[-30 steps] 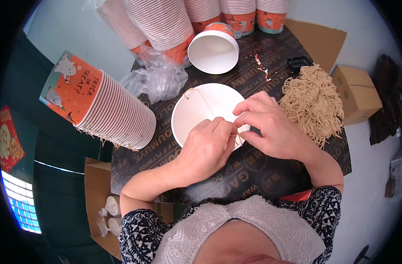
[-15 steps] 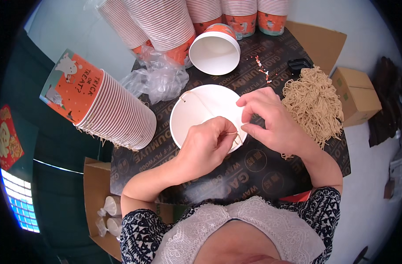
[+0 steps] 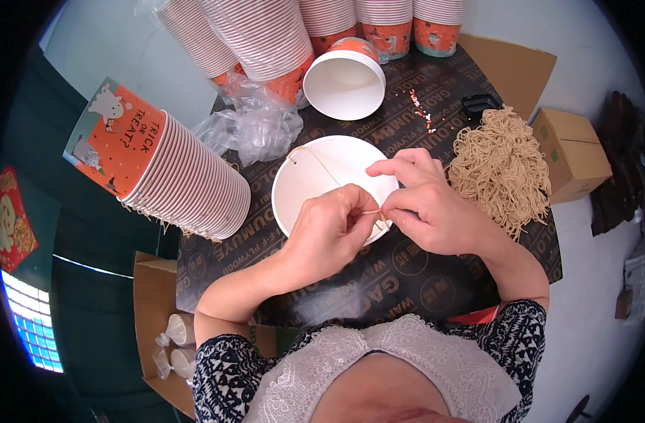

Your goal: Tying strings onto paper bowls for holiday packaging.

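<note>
A white-lined paper bucket [image 3: 297, 194] stands mouth up before me. A tan cord [image 3: 324, 167] runs across its inside from a hole at the far left rim. Over the near right rim, my left hand [image 3: 329, 229] is closed in a pinch on the cord. My right hand [image 3: 431, 211] meets it there, thumb and forefinger pinched on the cord too, with the other fingers loosely curled. The exact fingertip contact is partly hidden. To the right of my right hand lies a heap of tan cords [image 3: 502, 169].
A tilted stack of orange printed buckets [image 3: 188, 176] leans at left. Further stacks [image 3: 259, 42] line the back, beside crumpled plastic [image 3: 262, 130] and a bucket on its side [image 3: 343, 84]. Small beads [image 3: 422, 113] and a black object [image 3: 480, 106] lie far right. Cardboard boxes [image 3: 573, 155] flank the table.
My right hand has moved left and slightly down, its thumb and forefinger closing on the cord beside my left fingertips. My left hand has barely moved.
</note>
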Demonstrator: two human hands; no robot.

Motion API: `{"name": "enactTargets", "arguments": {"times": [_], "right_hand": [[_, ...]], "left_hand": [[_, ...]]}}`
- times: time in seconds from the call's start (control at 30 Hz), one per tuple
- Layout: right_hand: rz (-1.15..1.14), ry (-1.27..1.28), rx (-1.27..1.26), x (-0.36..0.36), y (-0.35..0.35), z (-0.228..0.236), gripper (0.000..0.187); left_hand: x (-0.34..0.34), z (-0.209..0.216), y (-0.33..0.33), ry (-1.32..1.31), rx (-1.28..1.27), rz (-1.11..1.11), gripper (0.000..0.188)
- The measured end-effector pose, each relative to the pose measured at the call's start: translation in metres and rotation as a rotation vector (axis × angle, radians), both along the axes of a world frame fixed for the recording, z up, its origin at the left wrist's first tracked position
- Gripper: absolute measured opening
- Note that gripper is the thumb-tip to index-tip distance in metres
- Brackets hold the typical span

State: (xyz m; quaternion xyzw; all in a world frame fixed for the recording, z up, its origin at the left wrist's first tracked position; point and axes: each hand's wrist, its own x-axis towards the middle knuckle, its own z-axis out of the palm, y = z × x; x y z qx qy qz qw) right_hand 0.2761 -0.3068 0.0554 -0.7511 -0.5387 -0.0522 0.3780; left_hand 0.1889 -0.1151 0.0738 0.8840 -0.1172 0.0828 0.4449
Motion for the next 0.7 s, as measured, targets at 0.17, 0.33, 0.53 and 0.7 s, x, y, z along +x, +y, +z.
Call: {"name": "enactTargets", "arguments": {"times": [0.17, 0.33, 0.53, 0.7], "right_hand": [[0.024, 0.040, -0.029, 0.0000, 0.0020, -0.0017, 0.011], [0.043, 0.099, -0.075, 0.0018, 0.0009, -0.0013, 0.011], [0.062, 0.171, -0.068, 0.0035, 0.0005, -0.0009, 0.010], [0.054, 0.177, -0.083, 0.0034, 0.0006, -0.0011, 0.010]], "left_hand": [[-0.0001, 0.0012, -0.0007, -0.004, -0.001, -0.006, 0.005], [-0.0003, 0.0004, -0.0003, 0.005, 0.005, 0.004, 0.005], [-0.0016, 0.0028, -0.0021, 0.007, 0.049, 0.018, 0.007], [-0.0021, 0.0020, -0.0016, -0.014, 0.081, -0.001, 0.010]]}}
